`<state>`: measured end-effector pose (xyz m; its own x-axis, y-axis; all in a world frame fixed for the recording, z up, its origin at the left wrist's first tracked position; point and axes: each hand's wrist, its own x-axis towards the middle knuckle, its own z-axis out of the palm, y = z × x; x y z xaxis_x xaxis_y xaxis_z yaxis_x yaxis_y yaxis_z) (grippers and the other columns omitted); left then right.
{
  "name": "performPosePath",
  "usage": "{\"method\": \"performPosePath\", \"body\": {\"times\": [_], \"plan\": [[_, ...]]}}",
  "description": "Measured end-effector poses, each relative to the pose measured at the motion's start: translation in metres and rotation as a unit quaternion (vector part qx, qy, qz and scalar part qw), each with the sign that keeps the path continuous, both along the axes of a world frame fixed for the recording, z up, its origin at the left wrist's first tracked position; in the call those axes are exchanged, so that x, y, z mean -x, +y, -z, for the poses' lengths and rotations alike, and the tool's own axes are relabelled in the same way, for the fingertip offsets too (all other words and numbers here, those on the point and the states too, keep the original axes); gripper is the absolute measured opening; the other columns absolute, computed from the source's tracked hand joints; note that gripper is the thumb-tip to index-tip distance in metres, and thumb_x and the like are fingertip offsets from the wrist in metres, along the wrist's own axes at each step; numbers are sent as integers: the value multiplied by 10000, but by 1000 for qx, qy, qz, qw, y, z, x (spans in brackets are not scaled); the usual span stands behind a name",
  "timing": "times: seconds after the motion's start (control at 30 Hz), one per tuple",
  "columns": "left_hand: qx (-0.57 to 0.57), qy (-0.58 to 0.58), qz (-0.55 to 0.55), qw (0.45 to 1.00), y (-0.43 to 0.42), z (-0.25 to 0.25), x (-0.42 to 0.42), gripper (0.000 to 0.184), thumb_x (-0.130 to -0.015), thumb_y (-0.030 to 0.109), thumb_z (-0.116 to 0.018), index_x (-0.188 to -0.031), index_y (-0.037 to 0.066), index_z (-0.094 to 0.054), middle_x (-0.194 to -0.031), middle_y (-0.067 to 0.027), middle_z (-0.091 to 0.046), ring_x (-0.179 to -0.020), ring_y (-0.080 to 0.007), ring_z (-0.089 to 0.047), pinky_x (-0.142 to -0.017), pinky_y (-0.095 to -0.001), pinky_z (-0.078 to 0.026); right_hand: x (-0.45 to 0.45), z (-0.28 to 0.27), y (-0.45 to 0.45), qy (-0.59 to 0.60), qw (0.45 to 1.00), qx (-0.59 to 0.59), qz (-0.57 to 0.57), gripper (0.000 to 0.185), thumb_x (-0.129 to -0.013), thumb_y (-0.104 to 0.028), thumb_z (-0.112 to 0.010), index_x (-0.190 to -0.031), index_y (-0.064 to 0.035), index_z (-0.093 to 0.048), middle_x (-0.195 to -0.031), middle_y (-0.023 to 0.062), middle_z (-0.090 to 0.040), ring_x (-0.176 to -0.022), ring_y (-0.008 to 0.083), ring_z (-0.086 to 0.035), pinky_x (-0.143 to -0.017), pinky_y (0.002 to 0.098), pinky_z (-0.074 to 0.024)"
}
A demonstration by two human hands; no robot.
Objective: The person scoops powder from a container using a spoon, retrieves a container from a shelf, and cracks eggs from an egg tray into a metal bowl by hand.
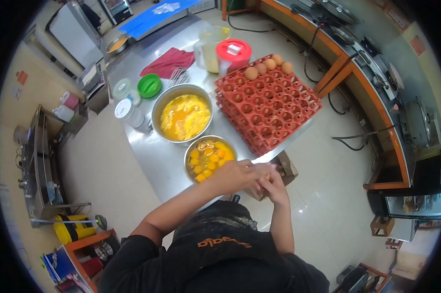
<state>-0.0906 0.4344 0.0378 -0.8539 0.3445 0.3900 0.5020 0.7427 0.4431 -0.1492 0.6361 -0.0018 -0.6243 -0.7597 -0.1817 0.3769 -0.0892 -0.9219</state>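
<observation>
My left hand (234, 176) reaches across the front of the steel table with its fingers bent, and meets my right hand (275, 188) just past the table's edge. Both hands are closed together, and what is between the fingers is mostly hidden. Below them is an open cardboard box (290, 172), its contents hard to make out. Close to my left hand stands a steel bowl (186, 163) with several whole yolks (209, 157) in clear egg white. Behind it a larger steel bowl (155, 115) holds yellow, partly mixed egg (185, 117).
Stacked red egg trays (269, 105) carry several brown eggs (262, 68) at the far edge. A whisk (179, 75), red cloth (166, 62), green lid (149, 86), white-lidded jar (128, 112), red-lidded container (233, 54) and clear jug (208, 51) stand on the steel table (154, 163).
</observation>
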Motion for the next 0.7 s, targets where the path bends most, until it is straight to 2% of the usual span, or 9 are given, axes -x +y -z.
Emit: {"method": "performPosePath", "body": {"times": [0.13, 0.17, 0.27, 0.3, 0.37, 0.43, 0.5, 0.6, 0.7], "plan": [[-70, 83, -32, 994, 28, -15, 60, 778, -771, 404, -817, -1437, 116, -535, -1441, -112, -568, -874, -245, -699, -755, -349, -584, 31, 52, 70, -78, 989, -52, 111, 556, -941, -298, -704, -1385, -32, -500, -924, 44, -629, -728, 132, -615, -638, 276, -538], [-42, 115, -87, 989, 21, -19, 81, 712, -778, 352, -832, -1383, 73, -580, -1381, -139, -612, -901, -271, -701, -782, -354, -582, 43, 64, 86, -108, 983, -90, 114, 606, -926, -329, -723, -1387, -11, -493, -964, 66, -647, -776, 165, -645, -699, 310, -570], [-110, 158, -219, 956, -21, -38, 154, 368, -848, 234, -742, -1161, 54, -672, -1071, -157, -704, -941, -346, -656, -857, -449, -519, 83, 187, 129, 228, 904, -328, 148, 776, -843, -439, -788, -1361, 58, -494, -1158, 173, -652, -1046, 308, -655, -956, 421, -531], [-82, 104, -276, 952, -34, -55, 173, 365, -839, 243, -745, -1141, 48, -682, -1041, -158, -700, -958, -350, -648, -869, -447, -519, 98, 168, 134, 229, 863, -410, 188, 882, -758, -491, -839, -1328, 95, -508, -1299, 267, -593, -1258, 403, -548, -1086, 467, -431], [-49, 95, -306, 946, -65, -62, 217, 466, -826, 318, -757, -1151, 5, -641, -1011, -203, -663, -991, -387, -638, -879, -477, -520, 128, 121, 123, 216, 730, -583, 286, 711, -804, -412, -813, -1274, 65, -574, -1247, 259, -630, -1215, 388, -579, -1054, 435, -451], [8, 48, -351, 935, -86, -38, 261, 517, -829, 369, -753, -1177, 9, -624, -1070, -208, -640, -1019, -405, -627, -884, -495, -518, 166, 72, 105, 325, 688, -500, 414, 505, -842, -320, -786, -1163, 44, -644, -1168, 228, -655, -1115, 370, -619, -985, 449, -480], [48, 15, -391, 919, -83, -23, 279, 591, -832, 463, -750, -1207, 28, -610, -1173, -195, -600, -1024, -412, -612, -861, -505, -522, 207, 4, 63, 460, 661, -357, 472, 400, -867, -294, -747, -1083, 34, -667, -1075, 190, -651, -1015, 384, -616, -926, 455, -481], [176, 59, -395, 900, -73, -12, 287, 627, -840, 513, -736, -1237, 45, -603, -1207, -177, -621, -977, -403, -611, -844, -482, -518, 273, -69, -25, 524, 723, -186, 410, 325, -844, -257, -758, -1050, -18, -679, -986, 145, -654, -1013, 348, -609, -900, 434, -481], [167, 49, -391, 904, -75, -13, 286, 589, -841, 535, -723, -1164, 54, -619, -1194, -168, -632, -963, -389, -612, -825, -473, -520, 333, -94, -107, 619, 723, -226, 208, 464, -807, -317, -799, -1175, -76, -652, -1187, 160, -622, -1156, 377, -567, -935, 460, -502]]}}
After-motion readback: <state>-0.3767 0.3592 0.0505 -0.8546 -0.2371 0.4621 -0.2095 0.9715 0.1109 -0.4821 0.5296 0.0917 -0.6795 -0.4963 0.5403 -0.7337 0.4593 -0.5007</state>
